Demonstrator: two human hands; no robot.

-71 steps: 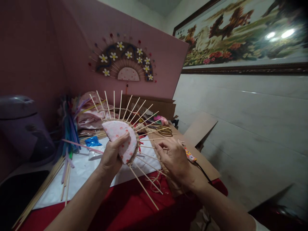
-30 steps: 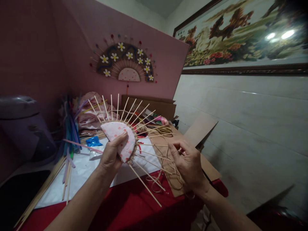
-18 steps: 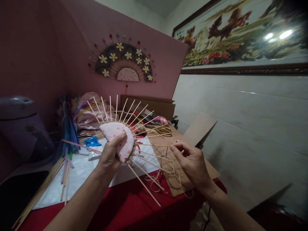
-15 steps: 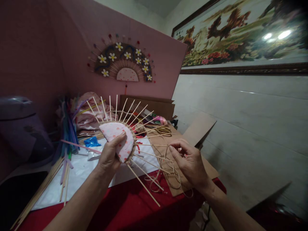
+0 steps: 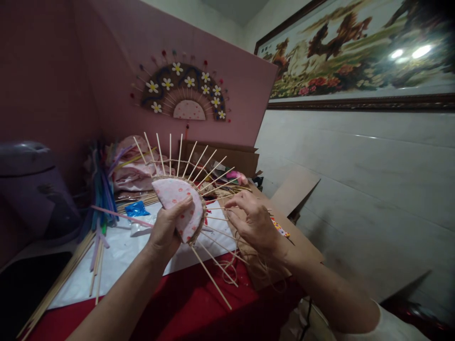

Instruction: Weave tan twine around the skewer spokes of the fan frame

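Note:
My left hand (image 5: 168, 225) grips a half-round fan base (image 5: 177, 201), covered in pale cloth with orange-red dots, its thumb pressed on the front. Thin wooden sticks (image 5: 194, 154) radiate from its curved edge, where twine (image 5: 203, 213) is woven round them. Farther out, a loose strand of twine (image 5: 167, 161) runs across the upper sticks. My right hand (image 5: 250, 220) is closed, thumb and forefinger pinched on one of the right-hand sticks (image 5: 217, 208). Whether twine is also in those fingers I cannot tell.
A finished flowered fan (image 5: 183, 87) is on the pink board behind. Cardboard (image 5: 302, 246) and loose twine (image 5: 227, 272) lie on the red cloth (image 5: 199, 312). Pipe cleaners (image 5: 99, 189), a blue packet (image 5: 137, 209) and bundled sticks (image 5: 60, 284) are at left; a bottle-like container (image 5: 31, 189) stands beyond.
My right hand has moved left along the sticks, from near their tips toward the fan base. The fan base has shifted slightly right. A colourful patterned strip now shows behind my right wrist.

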